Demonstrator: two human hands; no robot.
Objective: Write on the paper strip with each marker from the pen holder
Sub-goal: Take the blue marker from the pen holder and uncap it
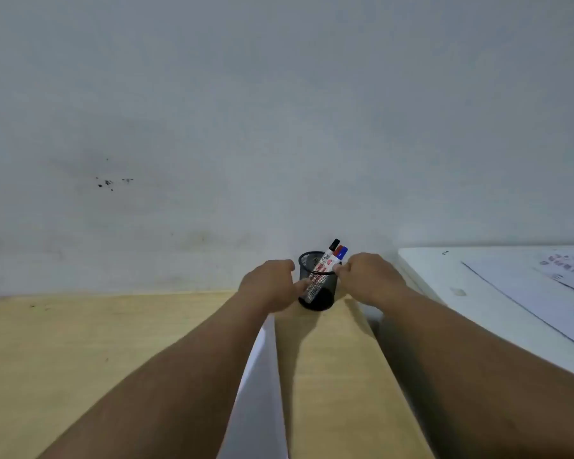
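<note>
A black mesh pen holder (322, 298) stands at the far edge of the wooden table, against the wall. Three markers lean in it: one with a black cap (334, 243), one with a red cap (338, 250) and one with a blue cap (344, 251). My left hand (268, 286) grips the holder's left side, a finger laid on the mesh. My right hand (367, 276) is at the holder's right rim, fingertips touching the markers' barrels; whether it grips one is hidden. A long white paper strip (260, 392) lies on the table between my forearms.
The light wooden table (80, 352) stretches to the left. A white table (451, 279) adjoins on the right, with printed sheets of paper (544, 293) on it. A grey wall (279, 127) with a few dark marks rises just behind the holder.
</note>
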